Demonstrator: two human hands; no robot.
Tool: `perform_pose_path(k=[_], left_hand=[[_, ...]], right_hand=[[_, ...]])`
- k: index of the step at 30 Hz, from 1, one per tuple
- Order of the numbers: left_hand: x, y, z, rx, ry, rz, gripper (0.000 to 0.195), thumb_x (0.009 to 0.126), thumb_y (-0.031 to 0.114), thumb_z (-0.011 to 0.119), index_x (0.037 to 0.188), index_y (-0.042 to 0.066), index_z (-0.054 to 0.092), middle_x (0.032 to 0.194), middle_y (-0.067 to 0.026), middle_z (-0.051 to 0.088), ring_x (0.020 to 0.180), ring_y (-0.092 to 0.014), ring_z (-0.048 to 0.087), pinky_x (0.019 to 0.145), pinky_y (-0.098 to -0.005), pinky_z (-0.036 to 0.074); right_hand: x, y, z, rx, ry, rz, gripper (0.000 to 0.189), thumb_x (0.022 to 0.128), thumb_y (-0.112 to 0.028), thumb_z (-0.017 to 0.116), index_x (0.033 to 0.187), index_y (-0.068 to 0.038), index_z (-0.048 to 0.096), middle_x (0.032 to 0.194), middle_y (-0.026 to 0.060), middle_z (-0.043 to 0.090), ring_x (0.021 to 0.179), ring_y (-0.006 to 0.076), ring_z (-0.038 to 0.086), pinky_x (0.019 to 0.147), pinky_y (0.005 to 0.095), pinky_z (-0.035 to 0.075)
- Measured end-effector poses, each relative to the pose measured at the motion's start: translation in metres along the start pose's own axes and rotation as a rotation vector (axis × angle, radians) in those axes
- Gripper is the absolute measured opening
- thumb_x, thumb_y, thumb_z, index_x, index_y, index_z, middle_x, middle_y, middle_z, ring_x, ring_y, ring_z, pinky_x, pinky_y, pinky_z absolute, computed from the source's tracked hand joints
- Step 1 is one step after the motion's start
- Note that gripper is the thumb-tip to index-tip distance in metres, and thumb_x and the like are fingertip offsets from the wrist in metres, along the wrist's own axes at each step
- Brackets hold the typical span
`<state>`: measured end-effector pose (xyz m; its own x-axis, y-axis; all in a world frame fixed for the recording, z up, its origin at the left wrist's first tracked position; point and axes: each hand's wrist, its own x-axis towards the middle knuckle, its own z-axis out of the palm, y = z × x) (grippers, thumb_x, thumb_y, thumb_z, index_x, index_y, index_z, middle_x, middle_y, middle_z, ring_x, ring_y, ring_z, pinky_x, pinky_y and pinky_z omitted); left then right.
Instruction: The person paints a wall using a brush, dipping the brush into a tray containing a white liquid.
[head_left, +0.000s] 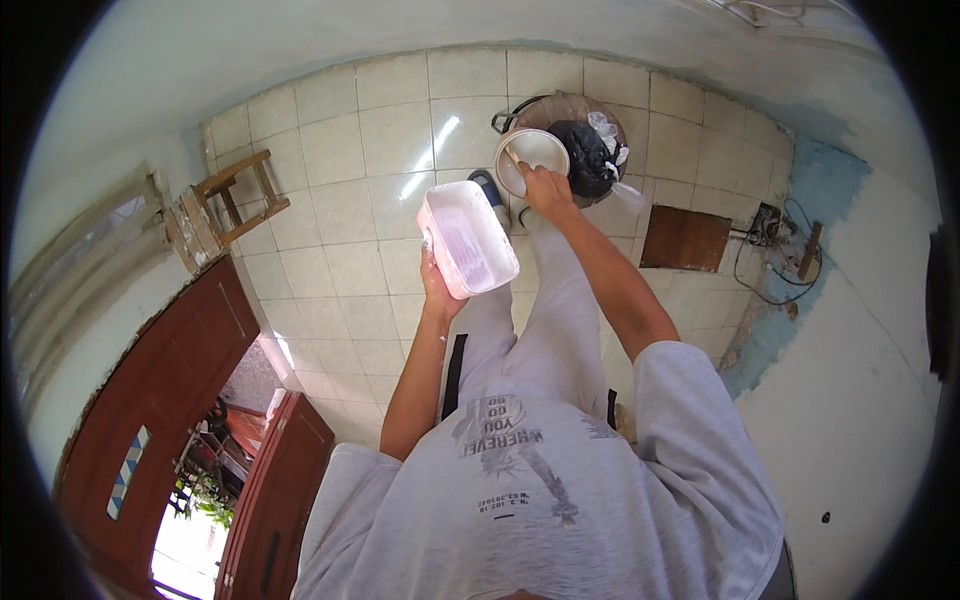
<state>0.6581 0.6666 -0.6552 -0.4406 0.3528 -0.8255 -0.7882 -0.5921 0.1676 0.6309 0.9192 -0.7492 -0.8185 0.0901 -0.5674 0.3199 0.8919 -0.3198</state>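
My left hand (441, 283) grips a rectangular pink plastic tub (431, 232) by its side. The tub's inside is white, with a lilac patch on the bottom. White smears mark its wall and rim. Further forward, my right hand (549, 189) is closed on a wooden handle (513, 156) that slants into a round, pale bucket (556, 142). What the handle ends in is hidden. The bucket's inner wall looks whitish; how full it is I cannot tell. Against its right side rests a black plastic bag (589, 157).
Bag and bucket are at a round brown-topped stand (555, 109), with clear plastic (630, 196) hanging off it. A wooden stool (240, 195) is by the left wall. Red-brown doors (161, 360) open outside at lower left. Loose cable (780, 289) hangs at the right wall.
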Motion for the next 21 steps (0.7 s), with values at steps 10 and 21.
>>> perform_pose_path(k=[10, 21], left_hand=[[-0.004, 0.000, 0.012, 0.067, -0.023, 0.015, 0.061, 0.105, 0.057, 0.035, 0.148, 0.015, 0.045, 0.142, -0.0073, 0.057, 0.127, -0.029, 0.059, 0.108, -0.0532, 0.048], [-0.003, -0.009, 0.016, 0.047, -0.033, -0.007, 0.061, 0.104, 0.056, 0.038, 0.148, 0.014, 0.045, 0.142, -0.0083, 0.057, 0.126, -0.029, 0.059, 0.108, -0.0520, 0.048]], right_hand=[[-0.004, -0.001, 0.008, -0.008, -0.063, -0.001, 0.028, 0.088, -0.009, 0.060, 0.115, -0.005, 0.067, 0.101, 0.0201, 0.073, 0.097, 0.0357, 0.072, 0.082, 0.0458, 0.058], [0.001, 0.007, 0.011, 0.022, -0.071, 0.000, 0.036, 0.083, -0.006, 0.064, 0.120, -0.007, 0.065, 0.098, 0.0209, 0.072, 0.095, 0.0380, 0.071, 0.082, 0.0485, 0.057]])
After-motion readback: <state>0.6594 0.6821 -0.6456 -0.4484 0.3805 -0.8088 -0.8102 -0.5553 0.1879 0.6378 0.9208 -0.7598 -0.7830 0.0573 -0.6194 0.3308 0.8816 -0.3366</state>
